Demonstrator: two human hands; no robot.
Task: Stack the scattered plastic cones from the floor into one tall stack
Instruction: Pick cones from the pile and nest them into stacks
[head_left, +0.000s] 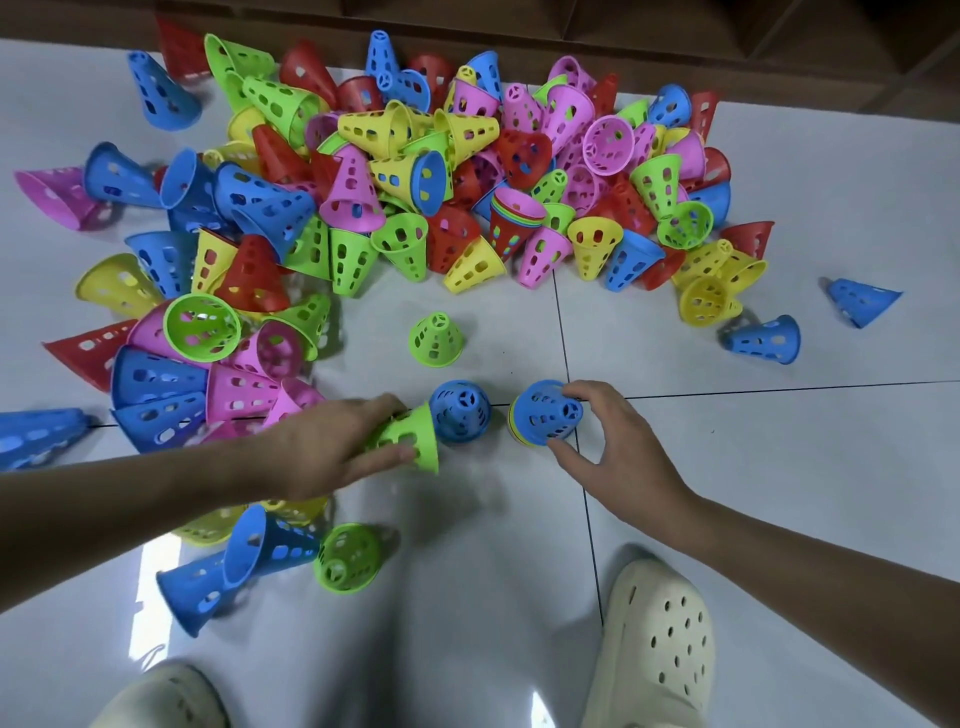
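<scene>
- The left hand is closed around a green cone, held tipped on its side with the wide mouth facing right; I take that as readying it to go over something.
- The right hand curls thumb and fingers around the blue-topped stack, standing on the floor, likely to steady it; coloured rims show beneath the top cone.
- A lone blue cone stands between the two; a green one sits upright just beyond.
- The big heap of cones lies scattered farther off; so most of the job remains.
- The floor is pale, glossy tile with dark grout lines; brown woodwork runs behind the heap; cream clogs show below.
</scene>
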